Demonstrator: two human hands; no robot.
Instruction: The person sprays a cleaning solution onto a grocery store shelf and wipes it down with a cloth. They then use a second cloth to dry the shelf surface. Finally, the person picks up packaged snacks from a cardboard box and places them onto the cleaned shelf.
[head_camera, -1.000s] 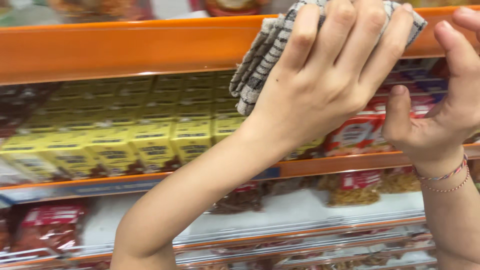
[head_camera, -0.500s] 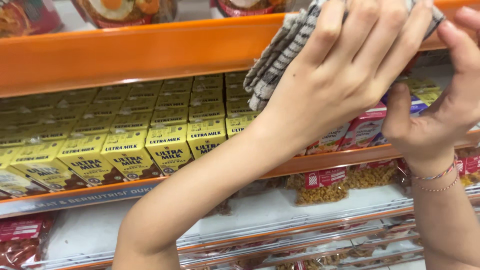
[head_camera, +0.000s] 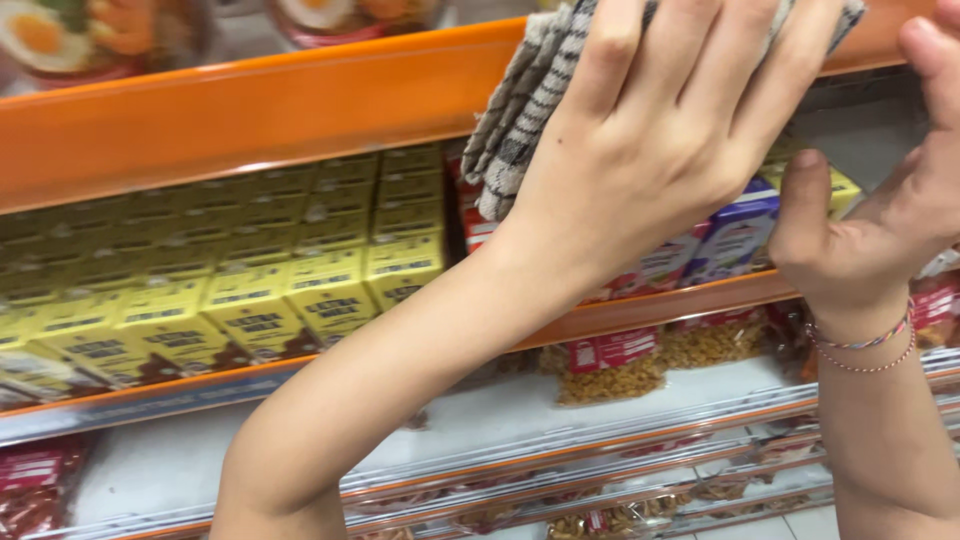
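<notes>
My left hand (head_camera: 670, 130) lies flat on a grey checked cloth (head_camera: 520, 120) and presses it against the front edge of an orange shelf (head_camera: 250, 110). Part of the cloth hangs bunched below the hand. My right hand (head_camera: 880, 220), with thin bracelets on its wrist, is at the right end of the same shelf edge. Its fingers reach up over the edge and its thumb sits below, apart from them. It holds nothing loose.
Rows of yellow cartons (head_camera: 250, 290) fill the shelf below, with purple and red cartons (head_camera: 730, 240) further right. Bags of snacks (head_camera: 610, 365) lie on lower white shelves (head_camera: 480, 420). Bowls with food pictures (head_camera: 80, 35) stand on top of the orange shelf.
My left hand and the cloth have slid to the right along the orange shelf edge. My right hand stayed at the right end. The view has shifted, so the cartons sit higher in frame.
</notes>
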